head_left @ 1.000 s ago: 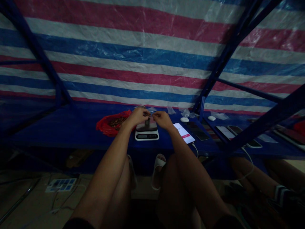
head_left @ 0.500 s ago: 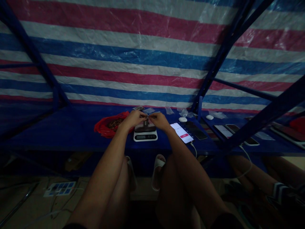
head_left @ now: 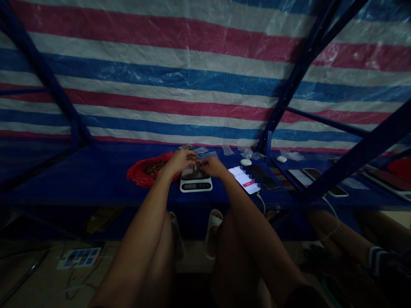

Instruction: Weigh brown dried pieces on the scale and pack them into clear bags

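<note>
A white digital scale [head_left: 196, 185] with a dark weighing plate lies on the blue shelf in front of me. On the plate stands a small metal cylinder [head_left: 196, 167], partly covered by my fingers. My left hand [head_left: 182, 161] is bent in from the left, its thumb and fingertips drawn together at the cylinder's top; whatever they pinch is too small to make out. From the right, my right hand [head_left: 212, 166] has its fingertips closed together against the cylinder's upper side, and what is between them is hidden. Beside my left wrist lies a red plastic bag [head_left: 138, 174] holding many small brown pieces [head_left: 154, 169].
Small clear bags [head_left: 227, 149] lie along the back. To the right are a lit phone [head_left: 242, 177] on a cable, a dark phone [head_left: 265, 176] and a white case [head_left: 245, 162]. Blue posts [head_left: 285, 94] frame the shelf. Another person's legs [head_left: 346, 237] show at right.
Both hands have come down slightly toward the plate around the metal cylinder. My left fingers have parted a little from the right ones. The scale and bag stay in place.
</note>
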The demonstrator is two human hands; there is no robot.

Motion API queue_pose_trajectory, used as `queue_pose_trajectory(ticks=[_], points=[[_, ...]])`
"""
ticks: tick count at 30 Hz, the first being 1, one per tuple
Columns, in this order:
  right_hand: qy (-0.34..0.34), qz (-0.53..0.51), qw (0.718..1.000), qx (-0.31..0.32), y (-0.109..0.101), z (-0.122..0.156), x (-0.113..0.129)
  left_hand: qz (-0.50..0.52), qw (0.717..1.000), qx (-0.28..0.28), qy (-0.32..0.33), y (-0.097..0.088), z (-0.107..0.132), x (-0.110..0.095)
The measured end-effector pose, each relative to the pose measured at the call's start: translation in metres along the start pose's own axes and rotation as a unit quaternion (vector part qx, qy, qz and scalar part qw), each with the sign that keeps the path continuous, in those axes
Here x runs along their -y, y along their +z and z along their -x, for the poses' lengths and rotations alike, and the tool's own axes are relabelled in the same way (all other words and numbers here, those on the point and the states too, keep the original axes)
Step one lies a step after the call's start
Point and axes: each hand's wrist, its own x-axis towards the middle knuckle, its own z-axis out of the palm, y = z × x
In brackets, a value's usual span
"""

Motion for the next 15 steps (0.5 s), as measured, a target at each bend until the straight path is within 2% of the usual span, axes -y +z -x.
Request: queue_pose_trajectory(ticks=[6,11,15], points=[[-0.005,0.003,0.999,-0.037,-0.010,0.002,-0.001,0.026,1.000,-0.013,0.000,0.001,0.004,-0.004],[-0.035,-0.038,0.991,-0.124,-0.016,-0.001,0.008,0.033,0.999,-0.014,-0.007,-0.003,0.010,-0.014],[-0.060,-0.053,0.990,-0.115,-0.012,-0.003,0.017,0.019,1.000,-0.018,0.003,-0.004,0.012,-0.020]])
